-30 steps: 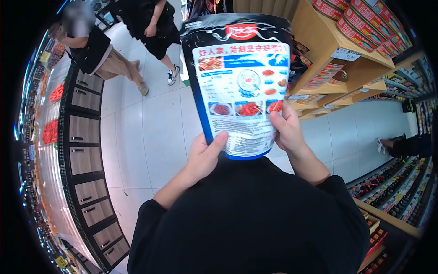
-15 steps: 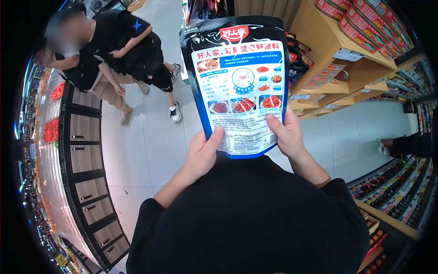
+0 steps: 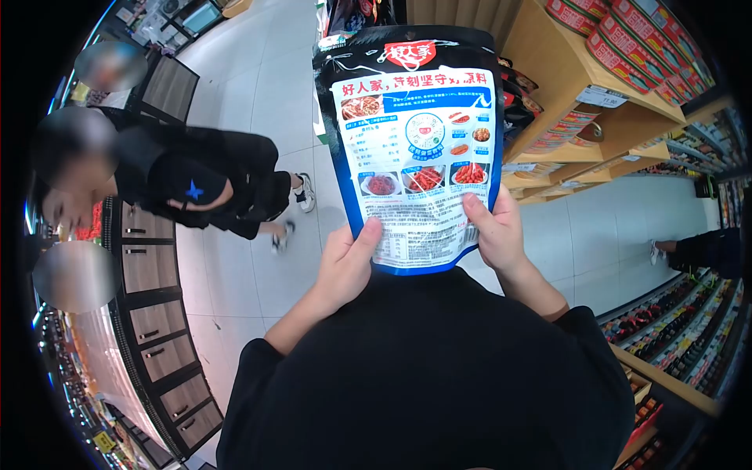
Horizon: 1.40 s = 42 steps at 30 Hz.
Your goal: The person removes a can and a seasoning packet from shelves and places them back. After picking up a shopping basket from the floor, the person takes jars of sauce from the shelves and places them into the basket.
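Observation:
A black and blue food pouch (image 3: 423, 157) is held upright in front of my chest, its printed white back panel turned toward me. My left hand (image 3: 345, 265) grips the lower left edge, the thumb lying on the front of the pouch. At the lower right edge, my right hand (image 3: 497, 232) holds it the same way, thumb on the printed side. The other fingers of both hands are mostly hidden behind the pouch.
Wooden shelves (image 3: 548, 117) with red cans (image 3: 627, 47) stand at the right. Bottle racks (image 3: 681, 329) are lower right. A cabinet row (image 3: 157, 321) runs along the left. Beside it is a person in black (image 3: 196, 176); another person (image 3: 697, 249) is far right.
The person in black has moved down along the left cabinets, covering part of them. The pouch has shifted and tilted slightly, with both my hands still on it.

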Each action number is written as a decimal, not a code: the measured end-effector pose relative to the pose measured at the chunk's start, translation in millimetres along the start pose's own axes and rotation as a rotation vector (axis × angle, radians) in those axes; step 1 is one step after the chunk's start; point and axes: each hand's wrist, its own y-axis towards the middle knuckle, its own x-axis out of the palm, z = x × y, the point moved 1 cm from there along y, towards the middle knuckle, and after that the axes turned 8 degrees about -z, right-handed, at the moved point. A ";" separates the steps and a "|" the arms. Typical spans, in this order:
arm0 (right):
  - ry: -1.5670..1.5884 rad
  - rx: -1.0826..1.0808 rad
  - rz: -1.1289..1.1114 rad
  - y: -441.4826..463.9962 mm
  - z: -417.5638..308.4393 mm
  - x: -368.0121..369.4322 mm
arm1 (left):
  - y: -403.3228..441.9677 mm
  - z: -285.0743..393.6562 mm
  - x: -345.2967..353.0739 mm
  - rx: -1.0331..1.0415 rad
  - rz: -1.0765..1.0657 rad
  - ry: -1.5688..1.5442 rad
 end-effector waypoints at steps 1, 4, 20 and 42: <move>-0.001 0.000 -0.001 0.6 1.1 0.4 | 0.1 0.1 -0.9 0.001 -0.016 -0.002; 0.102 0.020 0.005 2.5 3.7 1.6 | 1.3 -3.9 -4.6 -0.032 0.019 -0.083; 0.290 0.238 -0.065 -2.7 -0.4 -5.5 | 4.2 1.2 -4.5 -0.096 0.066 -0.108; 0.871 0.808 -0.256 -0.5 -11.6 9.5 | -5.5 16.3 -12.2 -0.349 -0.163 -0.763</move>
